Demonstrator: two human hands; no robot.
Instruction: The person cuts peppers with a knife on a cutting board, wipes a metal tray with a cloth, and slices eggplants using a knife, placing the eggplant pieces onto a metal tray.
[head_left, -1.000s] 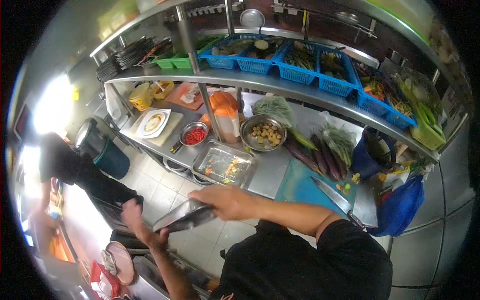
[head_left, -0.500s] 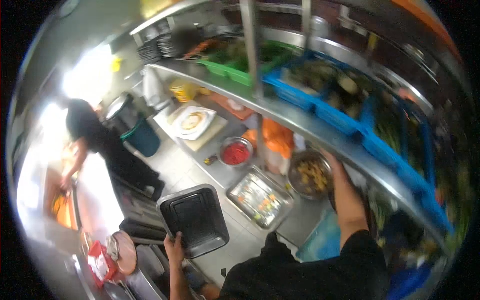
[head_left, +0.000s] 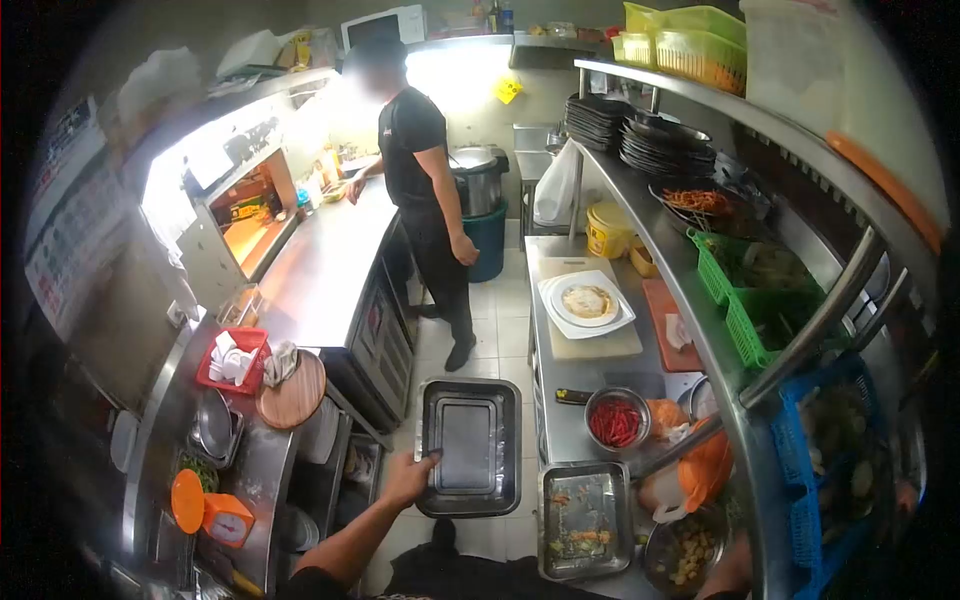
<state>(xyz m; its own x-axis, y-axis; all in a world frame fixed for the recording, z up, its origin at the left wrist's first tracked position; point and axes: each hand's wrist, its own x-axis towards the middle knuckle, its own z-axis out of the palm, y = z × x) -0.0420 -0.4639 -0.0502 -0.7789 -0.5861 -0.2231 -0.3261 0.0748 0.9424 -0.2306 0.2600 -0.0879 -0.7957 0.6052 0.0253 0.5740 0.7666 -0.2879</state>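
My left hand (head_left: 410, 478) grips the near-left rim of a dark rectangular metal baking pan (head_left: 468, 445), held over the aisle floor. The pan's inside is bare. At the lower right my right hand (head_left: 738, 565) is beside a round metal bowl (head_left: 655, 560) with yellowish chunks (head_left: 692, 553) in it. Its fingers are hidden, so whether it holds the bowl does not show. Left of that bowl, a steel tray (head_left: 550, 520) with a few food scraps lies on the counter. Behind the tray stands a bowl of red chillies (head_left: 615, 423).
A person (head_left: 420, 160) in black stands ahead by the white worktop (head_left: 330, 240). On the right counter lie a plate (head_left: 550, 290) and a knife (head_left: 572, 397). The steel shelf (head_left: 690, 310) overhangs it. An orange scale (head_left: 228, 520) and a round wooden board (head_left: 292, 390) are at left.
My view has swung up and left, bringing the whole aisle into sight. The baking pan is still in my left hand. My right hand remains by the bowl of chunks, now lower in view.
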